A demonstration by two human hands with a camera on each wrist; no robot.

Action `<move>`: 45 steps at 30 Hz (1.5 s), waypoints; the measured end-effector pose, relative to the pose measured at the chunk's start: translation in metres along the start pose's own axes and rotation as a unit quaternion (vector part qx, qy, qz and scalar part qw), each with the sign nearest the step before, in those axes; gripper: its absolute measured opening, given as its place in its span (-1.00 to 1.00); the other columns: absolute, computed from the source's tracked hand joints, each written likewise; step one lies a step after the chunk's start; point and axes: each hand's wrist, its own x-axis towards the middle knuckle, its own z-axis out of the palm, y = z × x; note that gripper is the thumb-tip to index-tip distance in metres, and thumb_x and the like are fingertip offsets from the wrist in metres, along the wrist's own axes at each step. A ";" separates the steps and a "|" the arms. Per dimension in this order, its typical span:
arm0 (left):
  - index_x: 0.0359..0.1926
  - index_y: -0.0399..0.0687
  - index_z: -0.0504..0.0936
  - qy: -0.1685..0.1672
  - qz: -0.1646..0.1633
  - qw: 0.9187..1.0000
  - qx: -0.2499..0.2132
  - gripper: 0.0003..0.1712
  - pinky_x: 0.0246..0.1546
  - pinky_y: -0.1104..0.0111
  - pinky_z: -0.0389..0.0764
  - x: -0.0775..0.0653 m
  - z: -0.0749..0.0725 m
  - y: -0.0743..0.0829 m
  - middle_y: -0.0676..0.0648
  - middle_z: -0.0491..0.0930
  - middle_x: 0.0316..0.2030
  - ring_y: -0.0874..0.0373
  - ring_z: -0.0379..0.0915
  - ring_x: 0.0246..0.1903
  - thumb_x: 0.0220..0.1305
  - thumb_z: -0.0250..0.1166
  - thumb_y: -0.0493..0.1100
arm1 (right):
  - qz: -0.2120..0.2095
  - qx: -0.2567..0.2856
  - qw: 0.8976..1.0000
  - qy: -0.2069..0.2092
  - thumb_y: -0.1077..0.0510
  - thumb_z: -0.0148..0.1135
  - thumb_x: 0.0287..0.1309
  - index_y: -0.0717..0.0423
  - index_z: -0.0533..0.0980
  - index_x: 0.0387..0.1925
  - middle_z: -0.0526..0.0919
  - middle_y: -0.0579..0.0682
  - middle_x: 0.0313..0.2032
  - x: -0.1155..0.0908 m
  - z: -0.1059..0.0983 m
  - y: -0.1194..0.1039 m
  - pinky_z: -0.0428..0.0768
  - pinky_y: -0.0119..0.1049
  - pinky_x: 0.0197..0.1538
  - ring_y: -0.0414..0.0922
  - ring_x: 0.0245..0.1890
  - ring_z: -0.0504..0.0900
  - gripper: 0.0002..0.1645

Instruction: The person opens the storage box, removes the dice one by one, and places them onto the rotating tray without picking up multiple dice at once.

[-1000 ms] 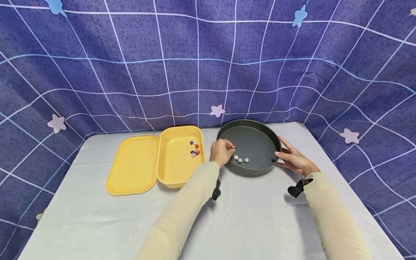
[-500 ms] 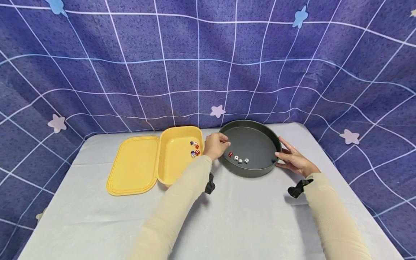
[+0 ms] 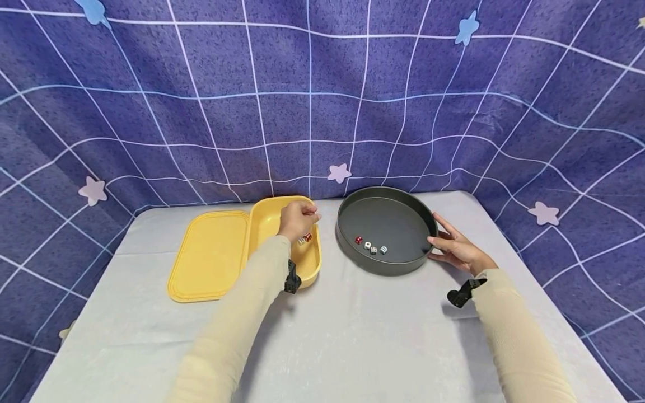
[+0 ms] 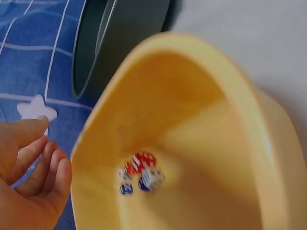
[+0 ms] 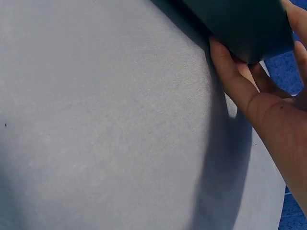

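Note:
My left hand (image 3: pixel 297 219) is over the yellow container (image 3: pixel 313 268), its fingers loosely bent with nothing between them. In the left wrist view, a red die (image 4: pixel 145 160), a white die (image 4: pixel 153 178) and a blue die (image 4: pixel 126 189) lie with a few others in the container, just beyond the fingertips. My right hand (image 3: pixel 461 249) holds the side of the round dark pan (image 3: pixel 388 268), thumb at the rim and other fingers low against the outer wall. Near the pan's front left lie a red die (image 3: pixel 358 240) and three white dice (image 3: pixel 373 250).
A yellow lid (image 3: pixel 209 254) lies flat at the left, against the container. The pan stands to the container's right, with a strip of table between them. A blue curtain (image 3: pixel 312 112) hangs along the table's back edge. The pale cloth (image 3: pixel 353 336) covers the table.
My left hand has let go of the red die in the pan, then moved left over the yellow container. The right hand keeps its place on the pan.

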 end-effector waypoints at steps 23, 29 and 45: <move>-0.26 -0.24 0.71 -0.045 -0.132 0.988 0.062 -0.77 0.02 0.18 0.46 -0.014 -0.008 -0.053 -0.17 0.69 -0.21 -0.09 0.51 -0.08 0.01 0.45 -0.24 | -0.002 -0.014 1.000 0.003 0.35 0.01 0.34 -0.37 -0.29 0.49 -0.45 0.29 0.44 -0.002 0.001 0.000 0.53 -0.11 0.07 0.12 0.38 -0.07 0.01; -0.35 -0.23 0.72 -0.037 -0.141 0.987 0.068 -0.82 -0.03 0.19 0.48 -0.017 -0.001 -0.056 -0.14 0.70 -0.29 -0.06 0.53 -0.16 -0.03 0.47 -0.24 | -0.001 -0.010 1.000 0.000 0.35 0.02 0.33 -0.37 -0.29 0.49 -0.40 0.28 0.45 -0.002 0.001 -0.001 0.53 -0.17 0.03 0.03 0.29 0.10 0.01; -0.37 -0.17 0.69 -0.005 -0.165 0.984 0.073 -0.84 -0.13 0.25 0.48 -0.016 0.016 -0.062 -0.09 0.67 -0.34 0.04 0.49 -0.28 0.01 0.47 -0.21 | -0.004 -0.002 1.000 -0.002 0.34 0.05 0.32 -0.38 -0.28 0.49 -0.32 0.28 0.43 -0.002 0.000 0.000 0.53 -0.19 0.00 -0.08 0.18 0.23 0.03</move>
